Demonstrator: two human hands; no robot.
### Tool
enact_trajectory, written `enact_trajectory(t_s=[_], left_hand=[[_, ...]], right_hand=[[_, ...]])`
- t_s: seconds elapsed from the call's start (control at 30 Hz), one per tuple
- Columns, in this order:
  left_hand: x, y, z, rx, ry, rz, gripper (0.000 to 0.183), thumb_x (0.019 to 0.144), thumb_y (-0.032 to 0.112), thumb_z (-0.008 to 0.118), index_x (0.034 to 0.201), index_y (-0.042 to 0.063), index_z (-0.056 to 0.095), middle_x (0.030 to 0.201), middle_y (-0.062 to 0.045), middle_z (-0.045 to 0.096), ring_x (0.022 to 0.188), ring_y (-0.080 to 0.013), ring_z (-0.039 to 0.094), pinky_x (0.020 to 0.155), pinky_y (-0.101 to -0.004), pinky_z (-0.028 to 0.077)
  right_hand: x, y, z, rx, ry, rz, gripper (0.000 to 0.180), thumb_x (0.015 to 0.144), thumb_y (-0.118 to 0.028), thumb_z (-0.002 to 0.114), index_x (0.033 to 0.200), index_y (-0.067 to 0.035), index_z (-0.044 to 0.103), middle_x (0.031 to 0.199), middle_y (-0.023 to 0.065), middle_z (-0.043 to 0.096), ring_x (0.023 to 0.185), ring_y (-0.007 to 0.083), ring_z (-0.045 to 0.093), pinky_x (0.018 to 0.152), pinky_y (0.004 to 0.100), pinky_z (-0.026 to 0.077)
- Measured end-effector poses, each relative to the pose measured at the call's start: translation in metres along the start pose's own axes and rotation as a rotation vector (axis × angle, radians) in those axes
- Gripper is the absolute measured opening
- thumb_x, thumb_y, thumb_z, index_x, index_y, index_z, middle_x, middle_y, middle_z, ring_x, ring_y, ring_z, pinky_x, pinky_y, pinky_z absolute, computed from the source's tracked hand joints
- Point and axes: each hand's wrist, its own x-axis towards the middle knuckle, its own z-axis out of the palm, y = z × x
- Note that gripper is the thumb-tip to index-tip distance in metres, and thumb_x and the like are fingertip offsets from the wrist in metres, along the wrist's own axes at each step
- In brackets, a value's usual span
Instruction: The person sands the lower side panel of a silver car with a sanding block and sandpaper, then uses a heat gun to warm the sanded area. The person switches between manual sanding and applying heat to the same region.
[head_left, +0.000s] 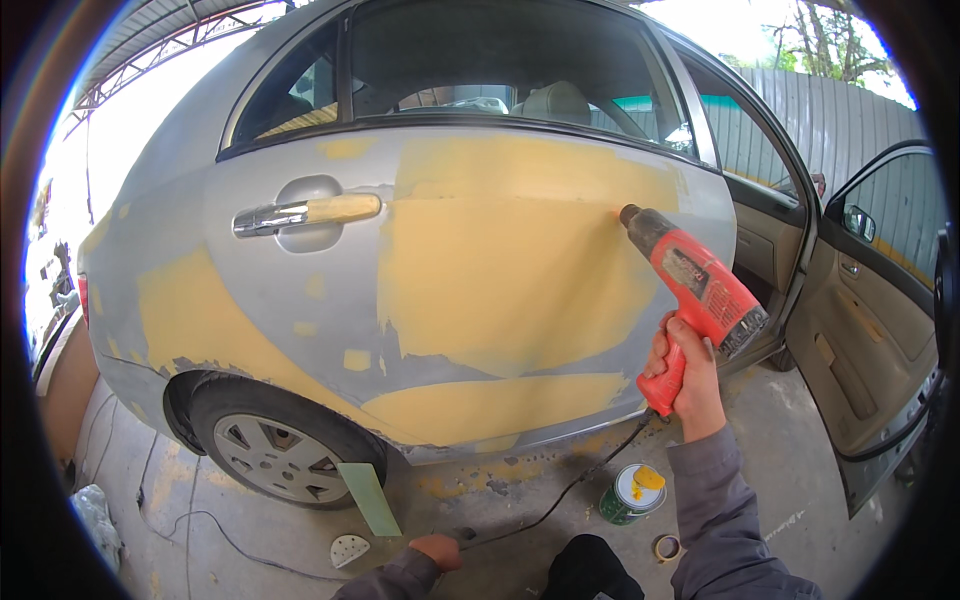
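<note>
My right hand (694, 371) grips the handle of a red heat gun (705, 285). Its dark nozzle points up and left at the right part of the yellow body filler (517, 277) on the rear door of a silver car. I cannot tell whether the nozzle touches the panel. From the handle, a black power cord (559, 510) runs down and left to my left hand (437, 553), which is closed around it low in the view. A chrome door handle (307, 214), partly yellowed, sits left of the filler.
A front door (862, 337) stands wide open at the right. On the concrete floor are a paint can (631, 499) with yellow filler on its lid, a roll of tape (667, 548) and a perforated sanding pad (349, 551). A pale green sheet (370, 499) leans by the rear wheel (277, 457).
</note>
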Motion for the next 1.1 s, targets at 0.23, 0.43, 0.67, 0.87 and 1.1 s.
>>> enact_trajectory(t_s=[0.23,0.43,0.67,0.87,1.1], left_hand=[[0.001,0.007,-0.008,-0.059,-0.101,-0.1,0.04,0.082,0.03,0.058,0.104,0.004,0.077,0.106,-0.02,0.075,0.104,-0.0401,0.071,0.088,-0.0506,0.056],[-0.005,0.009,-0.015,-0.059,-0.135,-0.106,0.039,0.083,0.029,0.057,0.105,0.004,0.078,0.107,-0.02,0.075,0.104,-0.0403,0.071,0.088,-0.051,0.056],[-0.005,0.009,-0.018,-0.059,-0.154,-0.108,0.041,0.085,0.029,0.057,0.112,0.006,0.076,0.114,-0.021,0.074,0.107,-0.0412,0.07,0.088,-0.0518,0.056],[-0.007,0.009,-0.019,-0.062,-0.143,-0.106,0.042,0.085,0.029,0.057,0.113,0.006,0.076,0.116,-0.021,0.073,0.109,-0.0414,0.069,0.09,-0.0516,0.055],[-0.009,0.008,-0.026,-0.079,-0.18,-0.122,0.041,0.085,0.029,0.057,0.115,0.007,0.076,0.117,-0.021,0.073,0.111,-0.0408,0.069,0.091,-0.0509,0.055]], right_hand=[[-0.002,0.005,0.009,-0.003,-0.037,0.013,0.017,0.098,-0.018,0.065,0.107,-0.007,0.055,0.074,0.0053,0.057,0.056,0.0161,0.055,0.055,0.0342,0.048],[-0.005,0.007,0.022,0.021,-0.07,0.046,0.019,0.097,-0.018,0.067,0.107,-0.007,0.056,0.075,0.0053,0.057,0.056,0.0162,0.055,0.054,0.033,0.048],[-0.007,0.012,0.033,-0.031,-0.115,0.042,0.014,0.099,-0.019,0.063,0.107,-0.009,0.057,0.075,0.0039,0.057,0.056,0.015,0.053,0.055,0.0324,0.047],[-0.008,0.015,0.043,-0.049,-0.165,0.058,0.016,0.099,-0.018,0.063,0.11,-0.008,0.057,0.076,0.0044,0.058,0.057,0.0149,0.055,0.055,0.0319,0.048],[-0.011,0.02,0.061,-0.057,-0.202,0.06,0.017,0.098,-0.018,0.064,0.106,-0.006,0.056,0.075,0.0053,0.058,0.058,0.0147,0.056,0.055,0.0304,0.047]])
